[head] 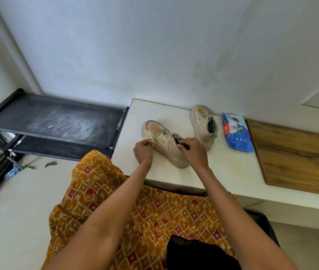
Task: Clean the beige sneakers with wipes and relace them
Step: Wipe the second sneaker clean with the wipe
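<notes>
1. Closest to the lens are both forearms, reaching out over an orange patterned skirt [135,211] toward the white table [223,172].
2. Starting at the left, a black shoe rack [57,117] with a dusty top shelf is sitting beside the table, and there's some blue scrap on the floor near its foot.
3. The left hand [143,152] is curled in a pinch around a crumpled, dirty-looking wipe [151,138], pressing it against the side of the near sneaker [166,142] just behind the toe cap.
4. That near sneaker is lying across the table with its toe pointing up-left and its heel down-right, so its long axis is running diagonally between the two hands. That's the bit that matters, I think: any scrubbing will be going along that line.
5. The right hand [192,151] is gripping the shoe at the collar and lace end, steadying it. Fingers are curled onto it; can't tell if they're pinching a lace.
6. The second sneaker [203,126] is standing farther back, laces in.
7. A blue wipes pack [236,133] is lying just right of it; I can't see its contents.
</notes>
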The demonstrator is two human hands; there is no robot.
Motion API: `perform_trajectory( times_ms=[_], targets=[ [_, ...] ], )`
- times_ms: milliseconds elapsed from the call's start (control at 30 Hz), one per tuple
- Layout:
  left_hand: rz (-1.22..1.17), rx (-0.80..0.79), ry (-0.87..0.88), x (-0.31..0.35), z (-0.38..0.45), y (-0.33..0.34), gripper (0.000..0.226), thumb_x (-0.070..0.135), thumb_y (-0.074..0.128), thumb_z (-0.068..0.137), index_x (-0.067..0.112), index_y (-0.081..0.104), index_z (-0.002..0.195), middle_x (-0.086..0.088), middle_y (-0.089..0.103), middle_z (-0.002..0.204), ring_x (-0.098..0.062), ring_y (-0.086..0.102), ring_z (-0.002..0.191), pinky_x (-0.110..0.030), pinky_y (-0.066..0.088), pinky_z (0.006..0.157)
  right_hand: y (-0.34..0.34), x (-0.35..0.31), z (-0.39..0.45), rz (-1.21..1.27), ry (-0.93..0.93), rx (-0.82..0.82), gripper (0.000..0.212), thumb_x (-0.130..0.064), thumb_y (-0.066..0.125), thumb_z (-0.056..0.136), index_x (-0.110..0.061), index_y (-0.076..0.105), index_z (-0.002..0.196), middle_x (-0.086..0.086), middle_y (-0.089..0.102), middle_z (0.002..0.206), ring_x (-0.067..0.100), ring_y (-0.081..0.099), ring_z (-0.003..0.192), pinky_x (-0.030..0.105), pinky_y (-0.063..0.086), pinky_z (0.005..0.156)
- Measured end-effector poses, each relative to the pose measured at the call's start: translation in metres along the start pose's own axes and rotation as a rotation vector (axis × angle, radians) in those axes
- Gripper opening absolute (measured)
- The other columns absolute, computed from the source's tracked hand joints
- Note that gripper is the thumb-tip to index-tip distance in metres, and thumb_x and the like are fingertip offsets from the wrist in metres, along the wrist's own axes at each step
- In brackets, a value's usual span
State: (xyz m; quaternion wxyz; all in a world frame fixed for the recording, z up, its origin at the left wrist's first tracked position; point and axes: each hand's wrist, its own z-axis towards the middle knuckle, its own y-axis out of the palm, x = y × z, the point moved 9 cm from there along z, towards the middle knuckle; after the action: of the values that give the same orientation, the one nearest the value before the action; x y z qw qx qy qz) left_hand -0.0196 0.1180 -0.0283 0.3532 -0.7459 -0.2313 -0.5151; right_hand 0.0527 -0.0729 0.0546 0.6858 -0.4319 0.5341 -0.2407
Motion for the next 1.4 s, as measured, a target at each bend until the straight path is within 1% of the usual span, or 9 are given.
perform_trajectory(
  times_ms=[67,267,567,733,900,1033,1200,1300,1400],
  targets=[
    [0.007,-0.027,0.014,-0.001,-0.006,0.007,0.023,0.008,0.061,0.089,0.003,0.068,0.110,-0.013,0.069,0.110,-0.024,0.062,0.102,-0.019,0.040,0.085,0.002,-0.001,-0.003,-0.002,-0.012,-0.023,0.032,-0.035,0.066,0.085,-0.022,0.068,0.113,0.005,0.064,0.118,0.022,0.061,0.103,0.032,0.050,0.080],
    [0.044,-0.056,0.131,-0.001,-0.035,0.022,0.021,0.009,0.062,0.088,0.004,0.069,0.107,-0.011,0.069,0.106,-0.022,0.061,0.098,-0.015,0.038,0.080,0.011,-0.015,-0.014,-0.063,-0.069,-0.016,0.038,-0.033,0.066,0.084,-0.025,0.063,0.121,0.005,0.060,0.129,0.025,0.055,0.117,0.036,0.048,0.088],
    [0.130,-0.029,0.093,0.016,0.021,-0.008,0.023,-0.001,0.053,0.088,0.002,0.072,0.100,-0.015,0.071,0.098,-0.026,0.064,0.090,-0.023,0.042,0.072,0.047,-0.062,-0.032,-0.072,-0.214,-0.092,0.041,-0.018,0.058,0.090,-0.020,0.055,0.131,0.009,0.051,0.138,0.026,0.047,0.120,0.032,0.041,0.096],
    [0.125,-0.074,0.181,0.007,0.004,-0.015,0.022,0.000,0.056,0.087,0.003,0.071,0.103,-0.013,0.071,0.101,-0.024,0.065,0.094,-0.027,0.048,0.085,0.051,-0.063,-0.030,-0.080,-0.213,-0.079,0.037,-0.015,0.055,0.092,-0.019,0.057,0.129,0.011,0.051,0.138,0.028,0.048,0.118,0.033,0.041,0.095],
    [0.167,-0.170,0.261,0.007,0.001,-0.026,0.020,0.004,0.060,0.087,0.003,0.071,0.103,-0.011,0.072,0.100,-0.018,0.064,0.093,-0.016,0.042,0.082,0.050,-0.059,-0.031,-0.047,-0.227,-0.091,0.037,-0.017,0.056,0.091,-0.019,0.057,0.128,0.009,0.053,0.136,0.025,0.048,0.116,0.031,0.041,0.093],
    [0.117,-0.123,0.155,0.010,0.025,-0.028,0.020,0.007,0.057,0.089,0.002,0.070,0.103,-0.013,0.070,0.100,-0.022,0.063,0.093,-0.025,0.045,0.078,0.045,-0.053,-0.029,0.064,-0.197,-0.136,0.040,-0.019,0.059,0.090,-0.018,0.056,0.130,0.005,0.057,0.131,0.023,0.049,0.115,0.029,0.040,0.090],
    [0.092,-0.268,0.089,0.021,0.046,0.008,0.021,0.018,0.057,0.091,0.000,0.068,0.096,-0.010,0.068,0.093,-0.021,0.060,0.089,-0.028,0.045,0.075,0.041,-0.039,-0.031,0.254,-0.130,-0.128,0.038,-0.011,0.057,0.092,-0.016,0.057,0.129,0.006,0.058,0.131,0.019,0.054,0.119,0.030,0.047,0.097],
    [0.135,-0.312,0.156,0.034,0.048,0.012,0.017,0.014,0.061,0.088,0.001,0.071,0.088,-0.013,0.068,0.082,-0.020,0.059,0.078,-0.032,0.047,0.071,0.040,-0.038,-0.031,0.261,-0.095,-0.075,0.035,-0.009,0.056,0.092,-0.016,0.059,0.126,0.005,0.060,0.128,0.019,0.056,0.117,0.027,0.046,0.094],
    [0.152,-0.347,0.288,0.043,0.035,0.007,0.018,0.014,0.064,0.087,0.001,0.072,0.094,-0.016,0.071,0.089,-0.024,0.065,0.083,-0.036,0.050,0.078,0.041,-0.039,-0.031,0.240,-0.101,-0.055,0.033,-0.010,0.056,0.092,-0.018,0.062,0.123,0.004,0.061,0.128,0.019,0.056,0.117,0.026,0.045,0.091]
  ],
)
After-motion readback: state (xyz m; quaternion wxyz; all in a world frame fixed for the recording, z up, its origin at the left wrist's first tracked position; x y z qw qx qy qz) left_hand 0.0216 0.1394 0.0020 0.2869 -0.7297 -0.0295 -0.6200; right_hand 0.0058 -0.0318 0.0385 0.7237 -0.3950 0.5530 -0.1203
